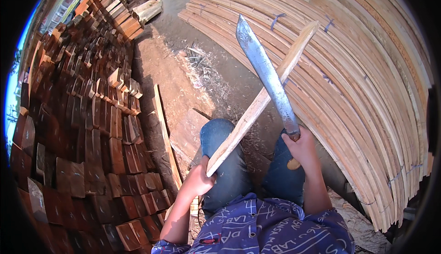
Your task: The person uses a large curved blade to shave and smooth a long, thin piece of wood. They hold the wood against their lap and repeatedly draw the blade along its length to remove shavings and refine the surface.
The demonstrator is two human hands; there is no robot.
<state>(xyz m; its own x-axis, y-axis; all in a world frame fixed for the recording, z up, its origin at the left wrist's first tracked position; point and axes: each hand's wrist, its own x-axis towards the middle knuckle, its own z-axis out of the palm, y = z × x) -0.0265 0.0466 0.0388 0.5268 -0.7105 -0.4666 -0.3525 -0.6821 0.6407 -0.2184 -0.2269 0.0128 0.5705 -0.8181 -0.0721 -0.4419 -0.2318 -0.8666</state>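
My left hand point(197, 180) is closed round the near end of a pale wooden stake point(248, 118), which slants up and away to the right and narrows to a point at its far end. In my right hand point(301, 147) is a machete point(264, 66) with a broad, worn steel blade, held by its wooden handle. The blade points up and to the left and crosses in front of the stake about midway along it. Whether blade and wood touch, I cannot tell.
Stacked dark-ended timber point(82, 130) fills the left side. Bundles of long pale strips point(349, 84), tied with bluish string, lie on the right. Wood shavings point(202, 68) litter the dirt ground ahead. A thin strip point(165, 134) and a flat board point(186, 132) lie left of my knees.
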